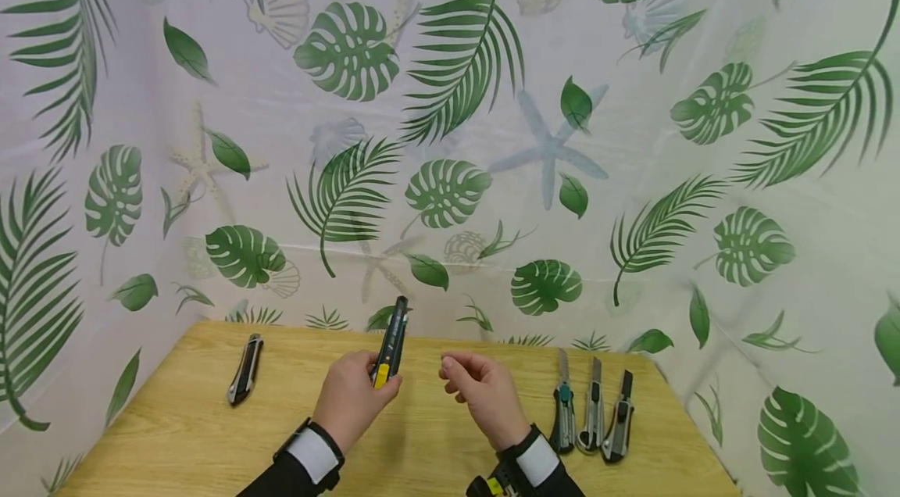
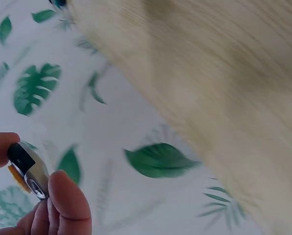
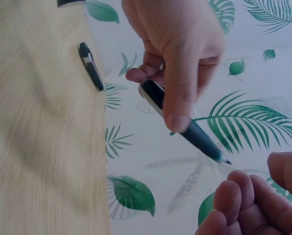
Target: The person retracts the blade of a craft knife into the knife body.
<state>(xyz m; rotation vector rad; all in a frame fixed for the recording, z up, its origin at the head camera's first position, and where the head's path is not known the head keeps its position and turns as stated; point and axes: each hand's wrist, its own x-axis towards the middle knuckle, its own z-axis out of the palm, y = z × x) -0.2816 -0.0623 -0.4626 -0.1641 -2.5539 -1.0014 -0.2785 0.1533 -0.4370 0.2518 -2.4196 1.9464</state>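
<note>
Left hand (image 1: 348,401) gripped a black-and-yellow utility knife (image 1: 391,341)

The utility knife was at lower centre in the head view, pinched between thumb and fingers, its long axis running up and slightly right. The right hand (image 1: 490,395), loosely bent and holding nothing, was near, to its right, not touching. On the worktop (image 1: 162,446) lay another cutter (image 1: 244,370) at lower left and three snap-off knives (image 1: 591,415) at lower right.
</note>
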